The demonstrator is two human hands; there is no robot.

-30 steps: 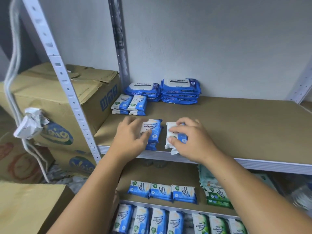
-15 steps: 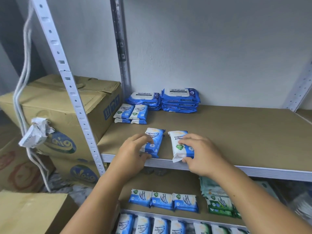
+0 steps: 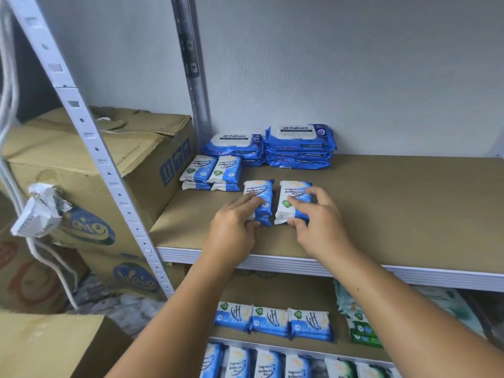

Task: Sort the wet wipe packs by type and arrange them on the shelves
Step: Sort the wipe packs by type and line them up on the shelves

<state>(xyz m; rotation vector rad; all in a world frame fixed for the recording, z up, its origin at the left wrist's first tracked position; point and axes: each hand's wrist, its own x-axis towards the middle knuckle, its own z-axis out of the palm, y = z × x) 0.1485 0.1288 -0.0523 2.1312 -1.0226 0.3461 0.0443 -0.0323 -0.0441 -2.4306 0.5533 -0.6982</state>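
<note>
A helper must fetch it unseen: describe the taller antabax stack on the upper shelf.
Find the brown upper shelf and look to its back left, by the wall. Two dark blue antabax stacks sit there; take the right stack, taller than the left stack beside it.

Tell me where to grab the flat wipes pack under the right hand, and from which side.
Grip the antibacterial wipes pack across its near end and right long edge, from above and front-right. It lies flat, pointing away from the shelf front, and the stacked packs sit close on its left.
</note>
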